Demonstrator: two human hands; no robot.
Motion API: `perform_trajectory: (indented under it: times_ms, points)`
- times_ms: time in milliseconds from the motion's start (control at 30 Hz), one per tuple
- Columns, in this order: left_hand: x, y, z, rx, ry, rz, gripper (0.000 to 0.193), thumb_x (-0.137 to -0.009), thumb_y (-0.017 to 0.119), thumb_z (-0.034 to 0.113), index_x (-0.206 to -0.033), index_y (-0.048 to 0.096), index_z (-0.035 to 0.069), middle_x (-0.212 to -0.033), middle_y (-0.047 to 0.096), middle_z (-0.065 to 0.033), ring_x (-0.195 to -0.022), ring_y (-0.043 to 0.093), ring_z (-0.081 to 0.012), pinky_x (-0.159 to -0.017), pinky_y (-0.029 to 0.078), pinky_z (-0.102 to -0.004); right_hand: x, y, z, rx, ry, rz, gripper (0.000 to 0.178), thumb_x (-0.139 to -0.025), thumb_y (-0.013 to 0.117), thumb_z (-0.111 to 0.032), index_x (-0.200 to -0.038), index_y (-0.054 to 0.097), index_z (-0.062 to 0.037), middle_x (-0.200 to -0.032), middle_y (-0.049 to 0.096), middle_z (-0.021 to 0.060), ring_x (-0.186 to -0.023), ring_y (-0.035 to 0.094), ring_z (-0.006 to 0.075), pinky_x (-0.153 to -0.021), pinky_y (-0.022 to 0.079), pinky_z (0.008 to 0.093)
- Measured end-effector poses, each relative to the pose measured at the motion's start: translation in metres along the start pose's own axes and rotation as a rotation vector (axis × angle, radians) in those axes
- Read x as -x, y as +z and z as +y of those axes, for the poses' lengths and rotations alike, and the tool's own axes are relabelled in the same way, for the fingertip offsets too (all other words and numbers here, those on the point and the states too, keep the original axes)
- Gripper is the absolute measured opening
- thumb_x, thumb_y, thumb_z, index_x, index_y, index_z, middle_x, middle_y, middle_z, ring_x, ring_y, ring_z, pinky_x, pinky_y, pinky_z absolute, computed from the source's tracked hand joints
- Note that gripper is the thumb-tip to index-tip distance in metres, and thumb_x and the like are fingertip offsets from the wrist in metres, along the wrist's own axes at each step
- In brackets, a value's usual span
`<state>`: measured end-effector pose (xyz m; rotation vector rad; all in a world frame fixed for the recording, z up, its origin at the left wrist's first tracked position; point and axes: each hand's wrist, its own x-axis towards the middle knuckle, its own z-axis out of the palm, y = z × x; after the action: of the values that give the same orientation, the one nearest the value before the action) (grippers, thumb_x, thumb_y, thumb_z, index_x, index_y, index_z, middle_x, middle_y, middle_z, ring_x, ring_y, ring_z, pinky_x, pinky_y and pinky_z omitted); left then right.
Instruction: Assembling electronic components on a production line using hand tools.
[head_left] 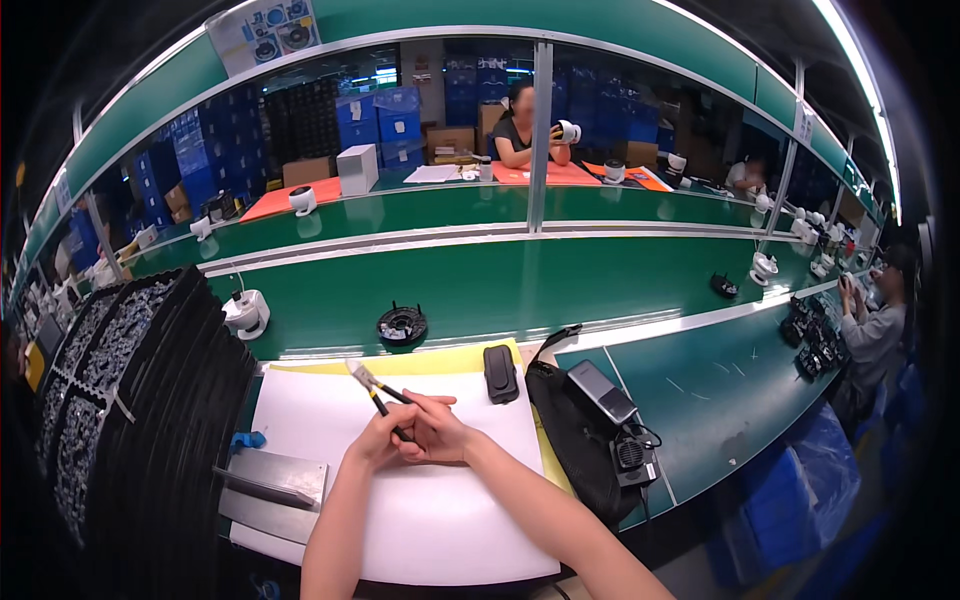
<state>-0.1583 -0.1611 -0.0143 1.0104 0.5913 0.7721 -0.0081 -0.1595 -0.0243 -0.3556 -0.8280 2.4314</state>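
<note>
My two hands meet over the white sheet (450, 520) on the bench. Between them is a pair of cutting pliers (378, 399) with black and yellow handles, its pale jaws pointing away to the upper left. My left hand (378, 438) is closed around the lower handle. My right hand (438, 428) presses against the left, fingers curled at the handles; exactly how the fingers interlock is hidden. A black oblong device (501, 374) lies on the paper beyond my right hand. A round black part (402, 325) with wires rests farther off on the green surface.
Stacked black trays (150, 400) of small parts rise at left, beside a metal plate fixture (272, 490). A black bag (570, 440), a grey device (602, 391) and a small black unit (633, 455) lie at right. White cameras (246, 312) stand along the line; co-workers sit beyond.
</note>
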Motion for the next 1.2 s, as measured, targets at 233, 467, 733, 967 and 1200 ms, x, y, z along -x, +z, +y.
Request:
perform_trajectory:
  times_ms: [233,467,733,967,1200]
  points:
    - [0.011,0.007,0.006,-0.323,0.043,-0.126,0.035,-0.087,0.051,0.029,-0.093,0.066,-0.002,-0.069,0.061,-0.0042,-0.044,0.052,-0.0074,-0.04,0.036,-0.0172,0.008,-0.002,-0.008,0.222,0.22,0.031,0.065,-0.09,0.026,-0.061,-0.087,0.058,-0.0051,-0.078,0.062,0.0077,-0.062,0.055,0.016,-0.057,0.041,0.0272]
    - [-0.001,0.003,-0.01,0.084,-0.03,0.145,0.041,-0.086,0.053,0.035,-0.1,0.06,-0.004,-0.069,0.06,-0.0051,-0.043,0.052,-0.0106,-0.04,0.041,-0.0202,0.0,0.0,0.003,-0.042,0.061,-0.053,0.056,-0.09,0.032,-0.059,-0.082,0.053,-0.0076,-0.075,0.055,0.0067,-0.058,0.045,0.0162,-0.057,0.037,0.0278]
    - [0.003,0.045,0.014,0.079,0.169,0.13,0.04,-0.087,0.052,0.033,-0.101,0.06,-0.003,-0.07,0.06,-0.0062,-0.046,0.052,-0.0088,-0.039,0.041,-0.0179,-0.01,-0.007,0.011,-0.179,-0.009,-0.359,0.069,-0.09,0.022,-0.061,-0.072,0.051,-0.0017,-0.058,0.044,0.006,-0.051,0.042,0.0178,-0.052,0.033,0.0286]
    - [-0.001,0.012,-0.001,-0.067,0.24,0.125,0.043,-0.091,0.048,0.037,-0.103,0.057,-0.004,-0.069,0.06,-0.0081,-0.04,0.05,-0.0093,-0.036,0.037,-0.0177,-0.004,0.004,0.003,-0.18,-0.176,-0.2,0.071,-0.09,0.023,-0.061,-0.081,0.058,0.0002,-0.066,0.052,0.0063,-0.057,0.045,0.0184,-0.057,0.035,0.0273]
    - [-0.005,0.012,-0.001,-0.148,0.505,0.35,0.033,-0.094,0.046,0.031,-0.106,0.054,0.001,-0.089,0.06,-0.0065,-0.067,0.057,-0.0075,-0.053,0.043,-0.0216,-0.018,-0.011,0.003,0.227,-0.468,0.241,0.071,-0.091,0.021,-0.061,-0.094,0.063,-0.0028,-0.077,0.059,0.0045,-0.063,0.051,0.0154,-0.064,0.04,0.027]
